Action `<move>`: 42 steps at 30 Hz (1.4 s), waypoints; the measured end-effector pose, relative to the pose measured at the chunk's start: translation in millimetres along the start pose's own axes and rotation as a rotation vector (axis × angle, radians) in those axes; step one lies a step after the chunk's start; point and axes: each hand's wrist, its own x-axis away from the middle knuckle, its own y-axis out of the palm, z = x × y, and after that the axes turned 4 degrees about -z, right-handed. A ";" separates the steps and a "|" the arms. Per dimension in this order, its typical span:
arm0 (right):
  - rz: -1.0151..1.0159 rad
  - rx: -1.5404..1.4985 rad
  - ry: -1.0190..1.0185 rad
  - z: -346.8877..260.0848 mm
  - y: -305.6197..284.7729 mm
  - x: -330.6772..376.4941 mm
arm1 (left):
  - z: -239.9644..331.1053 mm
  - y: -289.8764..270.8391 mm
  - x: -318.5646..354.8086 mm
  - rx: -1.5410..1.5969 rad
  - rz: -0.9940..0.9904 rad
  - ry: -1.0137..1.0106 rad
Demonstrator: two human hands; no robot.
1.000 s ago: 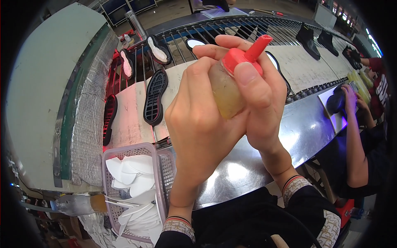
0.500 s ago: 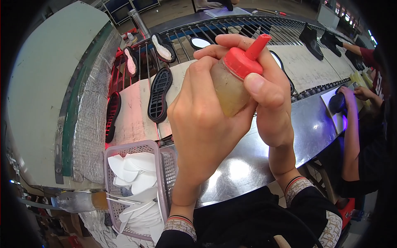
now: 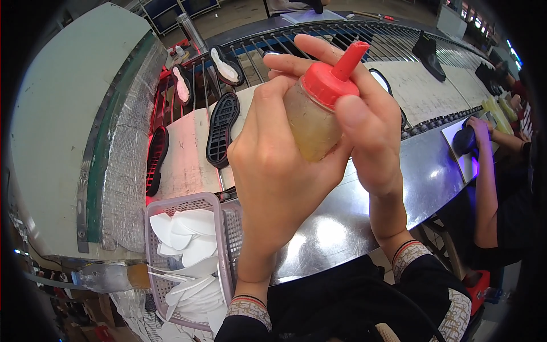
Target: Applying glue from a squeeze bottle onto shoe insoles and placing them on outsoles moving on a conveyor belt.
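Observation:
A small squeeze bottle (image 3: 310, 122) of yellowish liquid with a red cap (image 3: 330, 80) and red nozzle is held up in front of me. My left hand (image 3: 273, 171) wraps around the bottle's body from the left. Fingers of my right hand (image 3: 364, 125) grip the red cap, thumb on its front. Below and behind the hands lies a black shoe sole (image 3: 222, 128) on a white sheet on the conveyor (image 3: 188, 154).
A pink mesh basket (image 3: 188, 251) holds white insole pieces at lower left. More soles (image 3: 156, 157) ride the roller conveyor (image 3: 399, 45). A shiny steel bench edge (image 3: 421, 171) runs right, where another person's hand (image 3: 473, 134) works on a dark shoe. A clear bottle (image 3: 108, 276) lies at left.
Both hands with the bottle stay nearly still, shifting slightly. The soles on the conveyor have drifted a little to the right and toward me.

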 end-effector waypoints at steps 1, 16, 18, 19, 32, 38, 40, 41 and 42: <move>0.002 0.002 0.002 -1.0 0.7 0.2 | -0.3 1.3 0.2 0.007 0.004 0.002; -0.086 0.027 -0.045 7.4 -7.9 -3.2 | -3.2 -12.0 -1.2 0.013 -0.125 -0.061; -0.098 0.097 -0.063 3.4 -11.0 -3.2 | -0.6 -14.1 -3.4 0.106 -0.146 -0.113; -0.100 0.092 -0.063 5.1 -10.3 -3.5 | -1.4 -15.7 -3.6 0.188 -0.166 -0.173; -0.179 0.059 -0.037 14.1 -14.7 -7.6 | -10.5 -28.0 -5.9 0.306 -0.323 -0.228; -0.146 0.037 -0.061 14.3 -15.4 -7.4 | -10.9 -25.4 -6.2 0.215 -0.292 -0.199; -0.161 0.088 -0.053 13.4 -16.0 -7.7 | -13.3 -26.0 -6.1 0.274 -0.319 -0.205; -0.155 0.074 -0.078 15.8 -15.7 -8.1 | -13.6 -26.0 -5.9 0.273 -0.318 -0.206; -0.149 0.060 -0.103 18.2 -15.7 -8.2 | -13.9 -25.9 -5.5 0.282 -0.319 -0.196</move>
